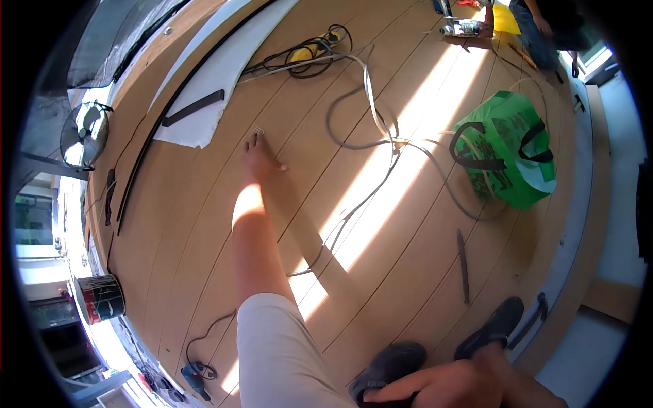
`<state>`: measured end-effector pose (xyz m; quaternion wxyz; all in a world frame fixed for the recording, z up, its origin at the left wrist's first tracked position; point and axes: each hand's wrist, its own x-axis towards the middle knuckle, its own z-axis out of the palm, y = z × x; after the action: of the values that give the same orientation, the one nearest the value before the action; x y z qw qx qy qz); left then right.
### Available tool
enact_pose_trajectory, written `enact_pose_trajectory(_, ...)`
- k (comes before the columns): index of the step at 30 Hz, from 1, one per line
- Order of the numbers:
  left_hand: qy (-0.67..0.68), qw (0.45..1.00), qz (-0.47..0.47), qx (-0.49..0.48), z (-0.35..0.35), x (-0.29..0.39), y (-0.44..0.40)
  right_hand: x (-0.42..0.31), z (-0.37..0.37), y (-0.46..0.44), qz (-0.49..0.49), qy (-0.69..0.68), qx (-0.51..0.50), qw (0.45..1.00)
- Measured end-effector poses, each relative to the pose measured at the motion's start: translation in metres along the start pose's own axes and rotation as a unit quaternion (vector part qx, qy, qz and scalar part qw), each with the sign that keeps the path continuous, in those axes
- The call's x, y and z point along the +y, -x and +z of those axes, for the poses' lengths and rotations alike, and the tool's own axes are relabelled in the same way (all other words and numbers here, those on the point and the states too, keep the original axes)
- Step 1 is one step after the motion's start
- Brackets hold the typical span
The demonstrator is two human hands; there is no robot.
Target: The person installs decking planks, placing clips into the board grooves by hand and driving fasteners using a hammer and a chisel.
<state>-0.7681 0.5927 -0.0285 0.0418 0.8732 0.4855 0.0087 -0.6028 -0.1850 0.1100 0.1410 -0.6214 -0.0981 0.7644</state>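
My left hand [258,160] reaches out low over the brown plank floor [299,197]. Its fingers are stretched forward and the thumb is spread to the side. Just at the fingertips lies a small pale piece with a grid-like pattern [257,131]; it is too small to name, and I cannot tell whether the fingers touch it. Beyond the hand, a dark flat bar [194,109] rests on a white sheet [187,136]. My right hand is out of view.
Grey cables [367,88] loop across the floor to a green bag [510,149]. A corded power tool [196,381], a bucket [101,298], a fan [85,134], a dark strip [463,265] and a hammer [530,321] lie around. Another person [537,34] is at upper right.
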Motion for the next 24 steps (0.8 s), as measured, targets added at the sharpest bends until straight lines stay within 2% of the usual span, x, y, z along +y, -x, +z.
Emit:
enact_pose_trajectory(4,0.096,0.994,0.020,0.057,-0.018,0.034,0.036,0.009,0.010,0.013,0.007,-0.018,0.036,0.999)
enact_pose_trajectory(6,0.201,0.950,0.121,0.205,-0.003,0.064,0.073,0.013,0.026,0.017,0.005,-0.034,0.053,0.998)
enact_pose_trajectory(8,0.242,0.923,0.165,0.250,-0.023,0.119,0.149,0.017,0.039,0.021,-0.001,-0.046,0.089,0.995)
enact_pose_trajectory(11,0.306,0.905,0.239,0.173,-0.032,0.171,0.269,0.030,0.064,0.043,-0.010,-0.074,0.149,0.986)
enact_pose_trajectory(14,0.378,0.884,0.268,0.064,0.000,0.203,0.351,0.046,0.090,0.077,-0.001,-0.109,0.213,0.971)
enact_pose_trajectory(15,0.348,0.895,0.275,0.037,0.018,0.209,0.370,0.051,0.097,0.093,0.005,-0.121,0.236,0.964)
enact_pose_trajectory(18,0.316,0.906,0.280,-0.001,0.029,0.214,0.386,0.061,0.110,0.124,0.022,-0.157,0.292,0.943)
enact_pose_trajectory(24,0.363,0.892,0.266,0.030,0.030,0.219,0.370,0.073,0.112,0.175,0.024,-0.190,0.387,0.902)
